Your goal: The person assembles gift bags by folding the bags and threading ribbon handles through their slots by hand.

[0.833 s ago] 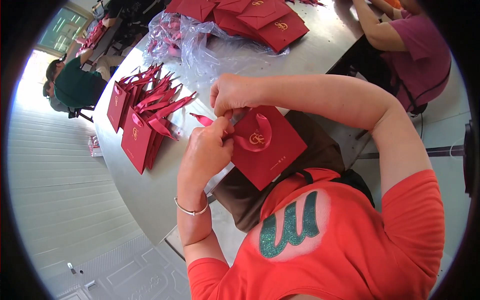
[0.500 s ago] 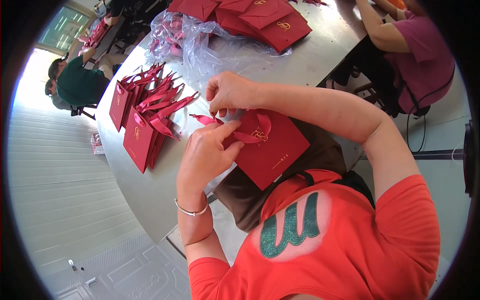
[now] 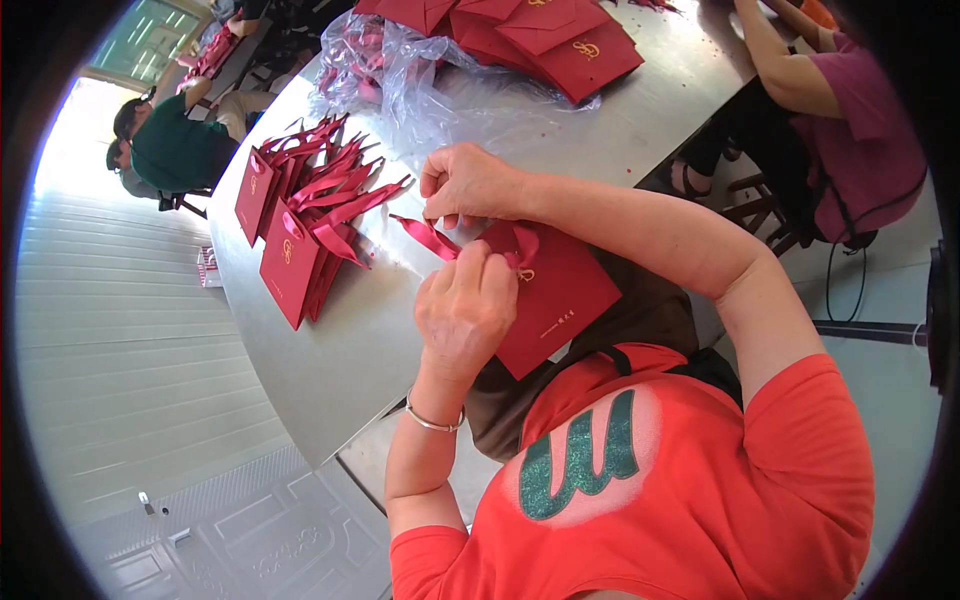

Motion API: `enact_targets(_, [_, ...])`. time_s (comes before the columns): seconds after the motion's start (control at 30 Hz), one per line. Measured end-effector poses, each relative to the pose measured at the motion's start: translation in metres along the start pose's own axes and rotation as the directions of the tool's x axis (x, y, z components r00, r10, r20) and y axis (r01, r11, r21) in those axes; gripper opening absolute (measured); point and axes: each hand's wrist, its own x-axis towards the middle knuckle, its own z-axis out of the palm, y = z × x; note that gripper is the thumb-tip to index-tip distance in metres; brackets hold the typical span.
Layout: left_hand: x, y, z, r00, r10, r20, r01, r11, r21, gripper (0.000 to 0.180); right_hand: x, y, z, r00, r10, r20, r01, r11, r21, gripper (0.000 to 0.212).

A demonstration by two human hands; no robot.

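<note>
A dark red paper gift bag (image 3: 565,300) with gold print lies tilted over my lap, at the table's near edge. A pink-red ribbon (image 3: 428,238) runs from its top and sticks out to the left. My left hand (image 3: 468,300), a bangle on its wrist, is closed over the ribbon at the bag's top edge, hiding its own fingertips. Just beyond, my right hand (image 3: 470,185) is closed in a pinch beside the ribbon's free end. What lies between its fingertips is too small to make out.
Red bags with ribbon handles (image 3: 300,250) lie in two stacks on the metal table (image 3: 330,370), left of my hands. Farther back are crumpled clear plastic (image 3: 420,100) and a pile of red bags (image 3: 560,50). One person (image 3: 860,130) sits at the right; others sit far left.
My left hand has moved right along the bag's top edge, and its fingers have curled in over the ribbon. The right hand stays pinched in nearly the same place. The view has shifted slightly.
</note>
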Motion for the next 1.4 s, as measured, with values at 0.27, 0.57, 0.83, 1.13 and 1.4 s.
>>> enact_targets(0.27, [-0.003, -0.003, 0.002, 0.931, -0.312, -0.191, 0.303, 0.95, -0.078, 0.031, -0.001, 0.0, -0.001, 0.999, 0.04, 0.004, -0.04, 0.994, 0.104, 0.019])
enact_targets(0.57, [-0.022, 0.01, 0.001, 0.821, -0.561, 0.106, 0.57, 0.816, -0.091, 0.056, -0.005, 0.0, 0.0, 1.0, 0.0, 0.021, -0.003, 0.991, 0.132, 0.019])
enact_targets(0.83, [-0.033, 0.002, 0.014, 0.859, -0.511, 0.024, 0.507, 0.844, -0.176, 0.053, 0.012, -0.002, 0.008, 1.0, -0.02, 0.015, 0.018, 0.997, 0.08, 0.015])
enact_targets(1.13, [-0.03, 0.006, 0.018, 0.875, -0.484, -0.019, 0.471, 0.86, -0.196, 0.059, 0.064, -0.005, 0.0, 0.995, -0.085, -0.055, 0.086, 0.996, 0.018, 0.014])
enact_targets(1.4, [-0.036, 0.008, 0.018, 0.86, -0.507, -0.053, 0.491, 0.852, -0.179, 0.056, 0.035, -0.015, 0.001, 0.966, -0.169, 0.197, 0.197, 0.972, -0.13, 0.012])
